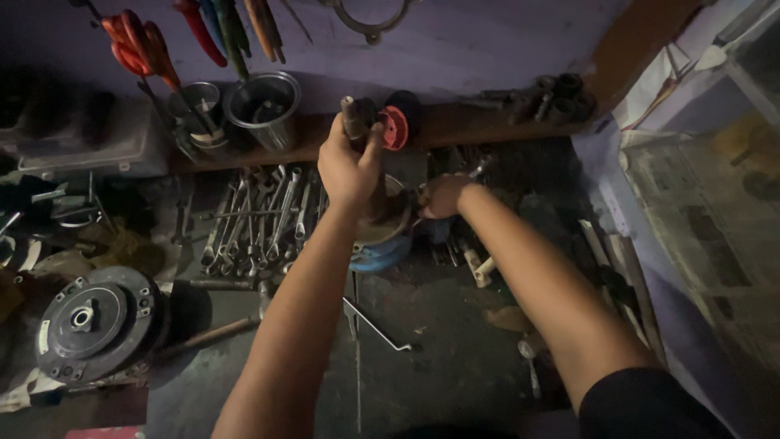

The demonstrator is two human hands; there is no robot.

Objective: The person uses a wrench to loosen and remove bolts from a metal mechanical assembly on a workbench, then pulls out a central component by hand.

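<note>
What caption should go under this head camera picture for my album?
Left hand grips an upright shaft on a blue round part; right hand steadies its rim, spanners beside.

A dull metal shaft [353, 119] stands upright out of a round blue housing [382, 244], its brownish top end poking above the left grip [349, 167], which wraps around it. The housing is squat and drum-shaped, with a paler rim on top, and sits on the dark desk toward its back edge. The right grip [443, 197] presses against the housing's right side.
</note>
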